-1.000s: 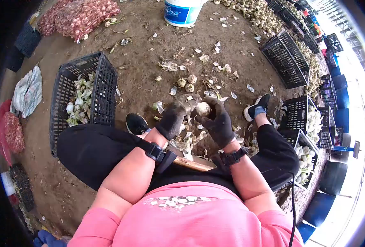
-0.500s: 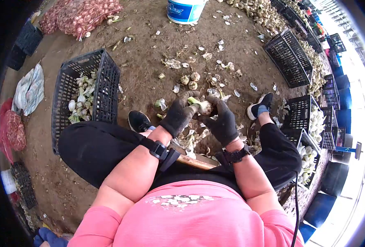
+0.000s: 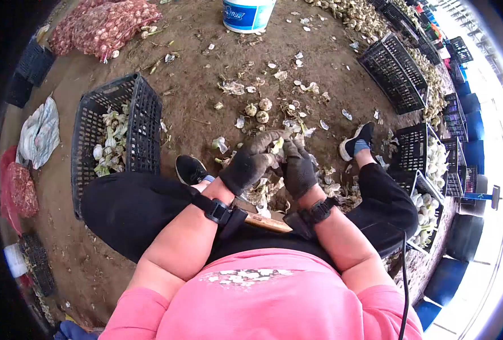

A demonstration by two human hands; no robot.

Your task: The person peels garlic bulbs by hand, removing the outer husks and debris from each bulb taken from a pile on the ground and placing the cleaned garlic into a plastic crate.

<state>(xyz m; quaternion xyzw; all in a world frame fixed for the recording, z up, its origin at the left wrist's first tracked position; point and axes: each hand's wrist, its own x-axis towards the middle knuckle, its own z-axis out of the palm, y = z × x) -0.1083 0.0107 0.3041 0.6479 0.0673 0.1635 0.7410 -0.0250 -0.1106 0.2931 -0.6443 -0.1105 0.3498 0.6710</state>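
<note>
I take the white-and-blue bucket [image 3: 248,16] as my landmark. Left of it I see a red net sack of bulbs [image 3: 107,29]; right of it, a loose heap of bulbs [image 3: 356,16] spreads along the ground. Nearer to me than the bucket and off to its left stands a black crate [image 3: 144,127] partly filled with stalked bulbs, close by the left knee. Nearer and to its right, another black crate [image 3: 398,79] sits tilted, with more crates of white bulbs [image 3: 437,161] beyond the right leg. Straight down from the bucket, three small bulbs [image 3: 261,117] lie together among peel scraps [image 3: 232,88], between it and the gloves.

On the near side of those bulbs I have the left hand [image 3: 250,164] and right hand [image 3: 298,170], both in dark gloves, curled around one garlic piece [image 3: 277,146]. It sits between their fingertips, directly bucketward of my body; only a pale green part shows, the gloves hiding the remainder.
</note>
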